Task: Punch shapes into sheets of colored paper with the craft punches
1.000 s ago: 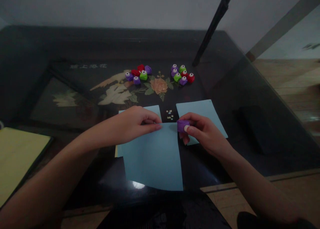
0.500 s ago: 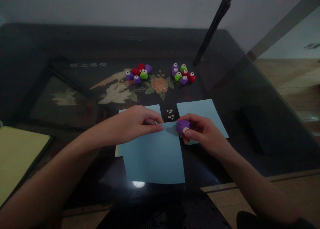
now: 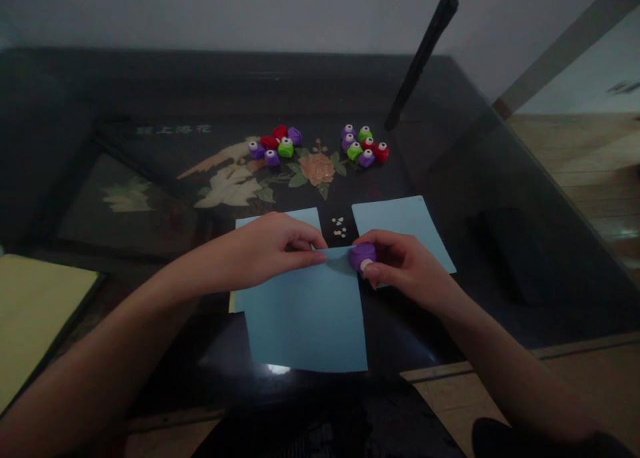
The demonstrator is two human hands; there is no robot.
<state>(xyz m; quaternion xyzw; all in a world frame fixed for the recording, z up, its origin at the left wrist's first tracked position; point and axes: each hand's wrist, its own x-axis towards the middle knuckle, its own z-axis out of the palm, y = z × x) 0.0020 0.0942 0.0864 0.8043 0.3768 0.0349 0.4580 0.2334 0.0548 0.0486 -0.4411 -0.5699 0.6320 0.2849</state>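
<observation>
Purple punch (image 3: 363,255) sits in the grip of our right hand (image 3: 400,265), touching the far right corner of a pale blue sheet (image 3: 307,325); whether the paper runs into the punch's slot, we cannot tell. We have the punch pinched with our thumb against its white button and our index finger curled over the purple body.

Our left hand (image 3: 275,251) pinches the sheet's far edge between thumb and fingertips, a little left of the punch. More blue paper (image 3: 305,216) shows just beyond the sheet, partly covered by that same hand, and a sliver of yellow paper (image 3: 231,303) peeks out on the sheet's left side. To the sheet's right we see another piece of blue paper (image 3: 407,221), partly behind our right hand.

Small pale cut-outs (image 3: 338,233) lie scattered just beyond the sheet's far edge. Farther beyond it, we have two clusters of punches in purple, red and green: a left cluster (image 3: 285,149) and a right cluster (image 3: 355,153), with an inlaid rose (image 3: 317,170) in the dark tabletop (image 3: 480,145) nearer the sheet. Well apart to the sheet's left lies a large yellow sheet (image 3: 40,325).
</observation>
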